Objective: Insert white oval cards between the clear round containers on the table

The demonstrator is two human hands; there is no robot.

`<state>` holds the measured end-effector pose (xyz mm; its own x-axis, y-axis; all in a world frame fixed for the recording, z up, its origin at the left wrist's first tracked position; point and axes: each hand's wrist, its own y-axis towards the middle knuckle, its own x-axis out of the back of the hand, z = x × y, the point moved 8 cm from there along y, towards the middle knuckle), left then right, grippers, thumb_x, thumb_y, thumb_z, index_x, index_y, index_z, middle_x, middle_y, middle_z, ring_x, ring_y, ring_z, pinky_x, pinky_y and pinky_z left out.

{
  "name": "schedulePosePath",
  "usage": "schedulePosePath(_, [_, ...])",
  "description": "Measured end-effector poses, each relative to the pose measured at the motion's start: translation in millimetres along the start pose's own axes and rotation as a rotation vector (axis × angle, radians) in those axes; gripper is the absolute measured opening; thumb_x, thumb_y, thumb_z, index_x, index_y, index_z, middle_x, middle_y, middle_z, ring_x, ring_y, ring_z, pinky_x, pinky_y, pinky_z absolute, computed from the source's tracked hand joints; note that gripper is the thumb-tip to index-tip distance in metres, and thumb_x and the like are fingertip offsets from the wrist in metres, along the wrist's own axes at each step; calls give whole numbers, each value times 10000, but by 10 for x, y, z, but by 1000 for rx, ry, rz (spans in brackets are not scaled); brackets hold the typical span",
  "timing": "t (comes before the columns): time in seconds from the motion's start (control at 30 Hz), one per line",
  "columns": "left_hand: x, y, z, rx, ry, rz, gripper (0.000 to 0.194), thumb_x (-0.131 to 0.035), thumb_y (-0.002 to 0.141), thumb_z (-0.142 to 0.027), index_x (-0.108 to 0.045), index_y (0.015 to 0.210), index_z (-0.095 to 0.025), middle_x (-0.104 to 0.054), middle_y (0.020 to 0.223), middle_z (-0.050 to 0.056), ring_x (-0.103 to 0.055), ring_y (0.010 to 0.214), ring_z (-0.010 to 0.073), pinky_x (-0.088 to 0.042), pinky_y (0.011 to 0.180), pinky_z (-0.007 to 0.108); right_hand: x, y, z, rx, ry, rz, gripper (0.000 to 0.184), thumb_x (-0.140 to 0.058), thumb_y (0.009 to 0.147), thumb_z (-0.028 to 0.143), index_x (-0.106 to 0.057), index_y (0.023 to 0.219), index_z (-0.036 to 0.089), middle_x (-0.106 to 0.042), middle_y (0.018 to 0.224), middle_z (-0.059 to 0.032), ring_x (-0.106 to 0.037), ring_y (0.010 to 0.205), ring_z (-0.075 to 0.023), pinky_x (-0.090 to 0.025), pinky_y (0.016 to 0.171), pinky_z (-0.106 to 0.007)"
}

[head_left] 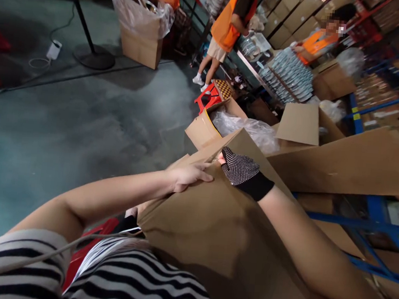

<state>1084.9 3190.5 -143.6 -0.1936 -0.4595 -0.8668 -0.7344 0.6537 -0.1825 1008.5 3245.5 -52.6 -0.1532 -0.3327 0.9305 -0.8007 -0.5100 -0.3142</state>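
Note:
A large brown cardboard box point(213, 234) rests tilted against my body, filling the lower middle of the view. My left hand point(188, 175) is bare and lies on the box's upper left edge, fingers curled over it. My right hand point(241, 169) wears a dotted black fingerless glove and grips the box's top corner. Both forearms stretch across the cardboard. The striped shirt shows at the bottom left.
Blue metal shelving point(371, 215) stands at the right with flat cardboard point(352, 158) leaning on it. An open carton with plastic wrap point(243, 125) and a red stool point(207, 96) sit ahead. People in orange vests point(228, 21) work at a table of stacked plates point(289, 76). Bare concrete floor point(65, 124) lies left.

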Motion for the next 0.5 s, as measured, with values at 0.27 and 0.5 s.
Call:
schedulePosePath(0.27, [-60, -122, -23, -84, 104, 53, 551, -724, 726, -139, -647, 1269, -189, -735, 1147, 81, -714, 954, 208, -539, 929, 341, -102, -446, -291, 32, 109, 65, 181, -371, 958, 231, -547, 918, 219, -693, 981, -91, -655, 863, -223, -464, 822, -341])
schedulePosePath(0.5, [-59, -107, -98, -31, 165, 21, 511, -712, 613, -175, -657, 1121, -174, -742, 973, 56, -697, 799, 193, -556, 788, 308, -83, -1109, -771, -133, 340, -58, 200, -386, 949, 318, -521, 818, 250, -696, 915, -92, -646, 855, -230, -462, 826, -371])
